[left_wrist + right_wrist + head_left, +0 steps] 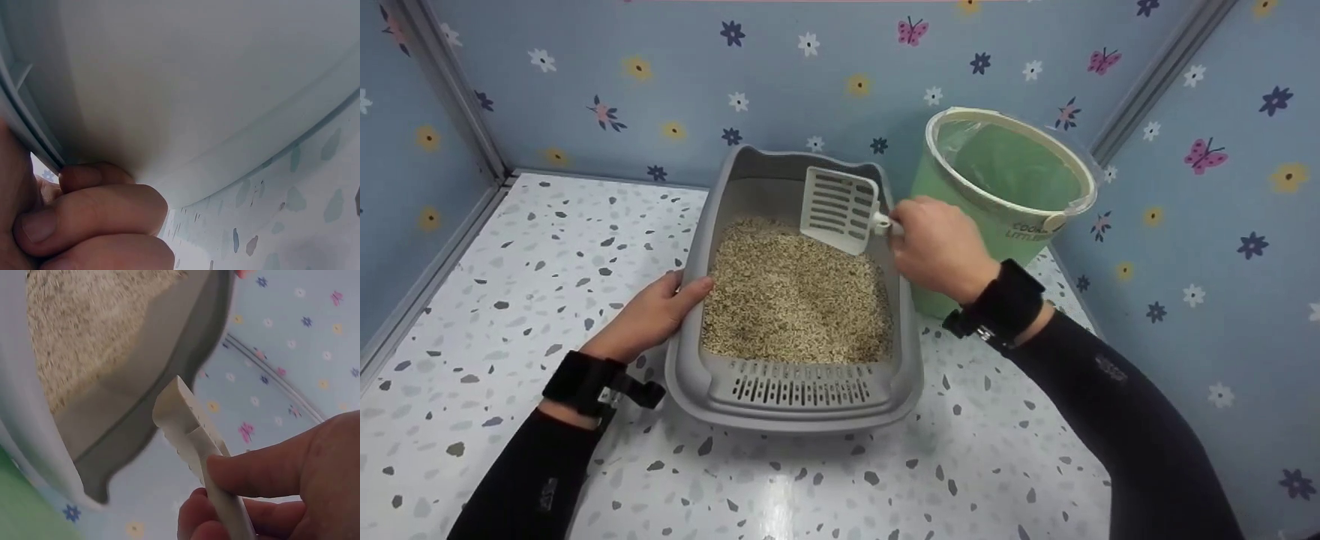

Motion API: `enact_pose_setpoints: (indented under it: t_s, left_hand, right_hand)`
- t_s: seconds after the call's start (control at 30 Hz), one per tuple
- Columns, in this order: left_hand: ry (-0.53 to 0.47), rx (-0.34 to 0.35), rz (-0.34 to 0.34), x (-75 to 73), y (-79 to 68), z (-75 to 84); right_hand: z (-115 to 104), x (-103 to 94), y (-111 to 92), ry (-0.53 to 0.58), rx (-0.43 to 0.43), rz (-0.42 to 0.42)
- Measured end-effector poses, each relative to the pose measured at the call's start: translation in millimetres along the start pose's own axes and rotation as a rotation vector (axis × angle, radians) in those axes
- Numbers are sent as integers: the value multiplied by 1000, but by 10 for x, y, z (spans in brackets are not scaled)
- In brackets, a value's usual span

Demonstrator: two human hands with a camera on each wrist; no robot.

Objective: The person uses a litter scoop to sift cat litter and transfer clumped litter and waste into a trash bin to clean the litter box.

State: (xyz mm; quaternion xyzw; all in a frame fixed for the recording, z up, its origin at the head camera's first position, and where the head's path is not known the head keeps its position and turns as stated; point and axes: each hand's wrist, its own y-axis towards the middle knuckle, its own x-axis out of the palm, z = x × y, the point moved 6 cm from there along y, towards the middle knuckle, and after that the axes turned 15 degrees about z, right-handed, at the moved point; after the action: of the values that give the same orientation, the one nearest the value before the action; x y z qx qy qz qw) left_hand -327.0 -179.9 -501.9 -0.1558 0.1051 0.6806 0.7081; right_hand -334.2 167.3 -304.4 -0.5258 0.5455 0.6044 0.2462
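We see blue panels (697, 82) printed with flowers and butterflies round a speckled white surface (540, 270), and a green bin (997, 225) with a clear liner (960, 139) standing just beside the tray's right side, partly hidden by the right hand (941, 244). That hand grips the slotted scoop (840, 210) by its handle, the blade tilted above the litter (791, 292) toward the far right of the grey tray (911, 352). Our left hand (649, 311) holds the tray's left rim, thumb above, fingers curled beneath. On the bin we read "LITTLE" under a line starting "COO"; the small sleeve marks are illegible.
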Motion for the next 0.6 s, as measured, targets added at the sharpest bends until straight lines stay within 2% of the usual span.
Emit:
enact_pose_setpoints:
  t_s: [0.2, 0.3, 0.47, 0.6]
  left_hand:
    - [-6, -3, -2, 11, -4, -22]
    - [-12, -6, 1, 11, -1, -27]
    - [-5, 3, 9, 2, 1, -21]
    - [-4, -4, 5, -7, 0, -10]
  right_hand:
    - [-177, 482, -48, -36, -17, -146]
    - [-235, 680, -46, 3, -28, -208]
    - [-246, 954, -4, 122, -1, -317]
    - [-233, 1145, 25, 132, 7, -408]
